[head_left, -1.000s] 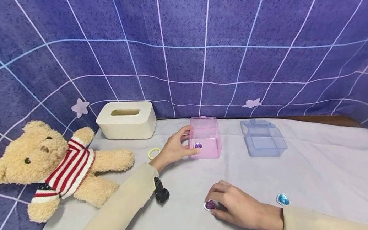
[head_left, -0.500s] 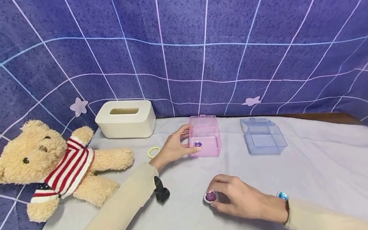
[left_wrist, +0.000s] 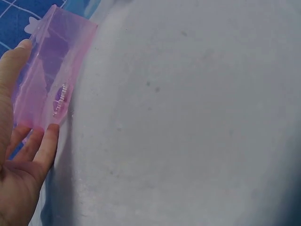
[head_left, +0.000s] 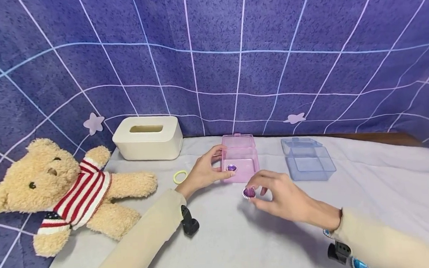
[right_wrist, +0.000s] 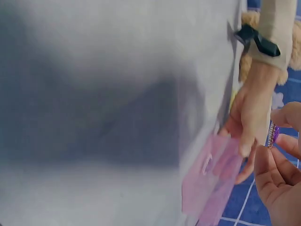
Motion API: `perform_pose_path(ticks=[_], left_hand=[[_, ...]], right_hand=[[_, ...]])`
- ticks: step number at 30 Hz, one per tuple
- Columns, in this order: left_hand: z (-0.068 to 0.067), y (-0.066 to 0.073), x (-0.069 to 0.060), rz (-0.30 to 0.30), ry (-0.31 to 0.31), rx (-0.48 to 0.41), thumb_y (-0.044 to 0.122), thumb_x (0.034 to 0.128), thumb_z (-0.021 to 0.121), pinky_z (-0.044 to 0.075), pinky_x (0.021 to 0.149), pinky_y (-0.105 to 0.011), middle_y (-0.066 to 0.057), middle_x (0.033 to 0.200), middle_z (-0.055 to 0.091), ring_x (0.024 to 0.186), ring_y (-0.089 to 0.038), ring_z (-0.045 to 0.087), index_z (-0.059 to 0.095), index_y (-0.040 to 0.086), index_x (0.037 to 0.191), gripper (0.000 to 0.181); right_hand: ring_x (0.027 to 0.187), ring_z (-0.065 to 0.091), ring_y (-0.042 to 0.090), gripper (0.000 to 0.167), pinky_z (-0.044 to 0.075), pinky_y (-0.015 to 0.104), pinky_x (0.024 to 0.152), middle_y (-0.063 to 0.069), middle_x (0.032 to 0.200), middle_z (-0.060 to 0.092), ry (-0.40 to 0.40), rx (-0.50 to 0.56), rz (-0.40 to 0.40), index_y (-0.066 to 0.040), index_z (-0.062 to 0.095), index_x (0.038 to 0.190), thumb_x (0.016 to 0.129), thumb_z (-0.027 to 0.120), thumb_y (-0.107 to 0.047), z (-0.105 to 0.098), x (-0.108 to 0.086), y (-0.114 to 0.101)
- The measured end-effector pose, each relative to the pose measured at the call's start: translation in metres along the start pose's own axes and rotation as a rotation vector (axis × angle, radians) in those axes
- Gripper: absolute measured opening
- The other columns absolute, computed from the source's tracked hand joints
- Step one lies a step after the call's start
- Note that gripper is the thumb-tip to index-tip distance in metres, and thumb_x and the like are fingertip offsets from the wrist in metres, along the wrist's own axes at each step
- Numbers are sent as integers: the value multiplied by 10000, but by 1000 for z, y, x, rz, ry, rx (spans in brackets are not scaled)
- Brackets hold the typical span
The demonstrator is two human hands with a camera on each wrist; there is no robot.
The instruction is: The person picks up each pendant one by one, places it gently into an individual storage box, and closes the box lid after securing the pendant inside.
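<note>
My left hand [head_left: 208,169] grips the left side of a small clear pink plastic box [head_left: 248,175], its thumb at the front corner and fingers behind. The box's lid stands up at the back. Inside the box, at its left, lies a purple gem [head_left: 232,167] with a sparkling rim. In the left wrist view the fingers touch the pink box [left_wrist: 51,70] at one end. My right hand [head_left: 287,196] pinches another purple gem [head_left: 249,193], held above the cloth just in front of the box. The right wrist view shows this gem [right_wrist: 273,135] between thumb and fingertips.
A clear blue box [head_left: 310,164] stands open to the right. Blue gems lie by the right wrist, one at the front [head_left: 359,264], one partly hidden [head_left: 327,233]. At left are a teddy bear [head_left: 80,189], a white tissue box [head_left: 148,145] and a yellow ring [head_left: 180,177].
My right hand has lifted the purple gem and carried it away from me, up close to the pink box. A front blue gem has come into view. My left hand keeps its place on the box.
</note>
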State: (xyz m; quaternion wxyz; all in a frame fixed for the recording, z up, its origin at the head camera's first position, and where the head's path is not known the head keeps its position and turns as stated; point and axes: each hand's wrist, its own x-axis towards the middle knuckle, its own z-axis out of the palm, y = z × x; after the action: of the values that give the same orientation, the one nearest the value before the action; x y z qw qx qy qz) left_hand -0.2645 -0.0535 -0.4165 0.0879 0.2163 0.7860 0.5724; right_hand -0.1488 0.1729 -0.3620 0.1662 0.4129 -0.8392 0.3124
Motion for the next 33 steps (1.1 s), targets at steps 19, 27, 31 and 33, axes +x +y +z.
perform_pose_path(ticks=[19, 27, 31, 33], left_hand=[[3, 0, 1, 2, -32, -28, 112, 708, 866, 541, 976, -349, -171, 1436, 451, 1332, -306, 475, 421, 84, 1403, 826], [-1, -1, 1, -7, -18, -6, 129, 695, 879, 547, 964, -325, -119, 1460, 444, 1329, -281, 483, 420, 119, 1418, 856], [-2, -1, 1, -2, -24, -11, 123, 694, 878, 545, 969, -338, -124, 1455, 446, 1328, -290, 482, 421, 108, 1416, 854], [-3, -2, 1, 5, -26, -12, 120, 696, 876, 546, 969, -342, -134, 1445, 454, 1328, -298, 482, 422, 102, 1413, 849]], right_hand=[[783, 665, 202, 189, 601, 343, 647, 90, 861, 695, -34, -119, 168, -21, 703, 939, 767, 751, -84, -13, 45, 48], [757, 671, 215, 165, 598, 350, 671, 87, 844, 700, -68, -161, 98, -13, 701, 912, 760, 734, -68, -8, 57, 71], [764, 662, 202, 148, 590, 322, 686, 86, 849, 705, -109, -177, 87, -14, 704, 901, 768, 748, -63, -5, 59, 76], [774, 658, 203, 131, 581, 307, 694, 82, 853, 702, -136, -182, 80, -19, 707, 895, 776, 745, -59, -3, 61, 77]])
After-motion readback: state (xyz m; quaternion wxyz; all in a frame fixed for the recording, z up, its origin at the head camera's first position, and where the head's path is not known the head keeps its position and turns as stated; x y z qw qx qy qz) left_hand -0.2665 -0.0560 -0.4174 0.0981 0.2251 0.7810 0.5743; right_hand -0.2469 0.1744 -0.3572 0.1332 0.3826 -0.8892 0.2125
